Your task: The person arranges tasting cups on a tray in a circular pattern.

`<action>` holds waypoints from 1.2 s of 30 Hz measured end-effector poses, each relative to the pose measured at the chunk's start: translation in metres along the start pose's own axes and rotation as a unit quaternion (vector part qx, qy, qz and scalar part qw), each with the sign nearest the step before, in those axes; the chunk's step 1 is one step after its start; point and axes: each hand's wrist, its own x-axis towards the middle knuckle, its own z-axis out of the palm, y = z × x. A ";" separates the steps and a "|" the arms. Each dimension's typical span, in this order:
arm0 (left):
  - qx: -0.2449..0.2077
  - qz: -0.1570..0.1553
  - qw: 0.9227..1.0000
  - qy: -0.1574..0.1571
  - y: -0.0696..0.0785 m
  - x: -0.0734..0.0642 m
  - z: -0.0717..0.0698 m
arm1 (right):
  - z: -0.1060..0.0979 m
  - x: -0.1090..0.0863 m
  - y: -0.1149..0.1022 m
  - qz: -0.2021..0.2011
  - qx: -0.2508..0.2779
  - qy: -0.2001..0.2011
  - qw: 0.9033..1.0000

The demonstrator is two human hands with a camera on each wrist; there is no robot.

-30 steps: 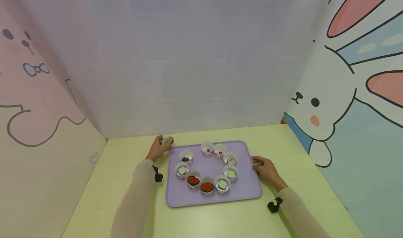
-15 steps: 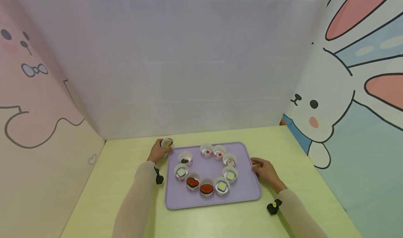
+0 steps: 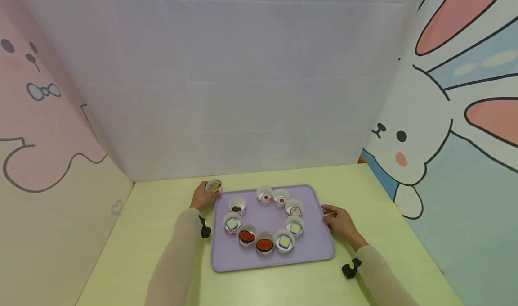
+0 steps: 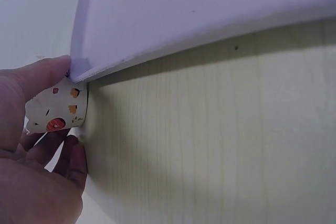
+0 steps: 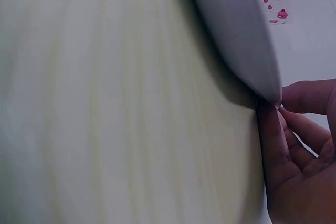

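Observation:
My left hand (image 3: 203, 196) holds a white paper cup (image 3: 214, 186) with a yellowish-brown piece inside, just beyond the far left corner of a lilac tray (image 3: 263, 216). In the left wrist view the patterned cup (image 4: 58, 108) sits between the thumb and the curled fingers, the thumb tip beside the tray's corner. My right hand (image 3: 341, 220) grips the tray's right edge, thumb above and fingers beneath, as the right wrist view shows. Several more cups stand in a ring on the tray, including a cup with red topping (image 3: 265, 244) and a cup with a yellow-green square (image 3: 284, 241).
A pale yellow table (image 3: 154, 234) lies under the tray. White cloth (image 3: 243, 81) hangs behind it, and printed cloths with a pink figure (image 3: 36, 117) and a rabbit (image 3: 408, 148) border the left and right sides.
The left hand and its cup have lowered slightly toward the tray's corner, with the cup a little turned. The head view has shifted slightly. The right hand and the ring of cups stay put.

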 end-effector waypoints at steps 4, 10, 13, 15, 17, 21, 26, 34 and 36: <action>0.012 -0.003 1.000 0.010 0.001 -0.002 -0.001 | 0.000 0.000 0.000 -0.003 0.004 -0.002 1.000; 0.016 -0.002 1.000 0.017 0.002 -0.003 -0.003 | -0.001 -0.002 -0.001 -0.003 0.007 -0.001 1.000; 0.024 0.004 1.000 0.016 0.001 -0.003 -0.003 | -0.001 -0.001 0.000 -0.002 0.007 0.001 1.000; 0.028 0.006 0.999 0.015 0.000 -0.002 -0.003 | -0.001 -0.001 0.000 -0.002 0.006 0.001 1.000; 0.031 0.008 0.999 0.013 0.000 -0.002 -0.002 | 0.000 -0.002 0.000 -0.003 0.005 0.001 1.000; 0.029 0.007 1.000 0.009 0.000 -0.002 -0.001 | 0.000 -0.002 -0.001 -0.005 0.000 0.002 1.000; 0.031 0.006 0.999 0.017 -0.001 -0.002 0.001 | 0.000 -0.002 0.000 -0.001 -0.004 0.004 1.000; 0.027 0.000 0.999 0.043 -0.003 -0.002 -0.002 | 0.001 -0.001 0.000 -0.001 -0.005 0.004 1.000; 0.027 -0.003 0.999 0.046 -0.004 -0.001 -0.003 | 0.001 -0.001 0.000 0.000 -0.008 0.004 1.000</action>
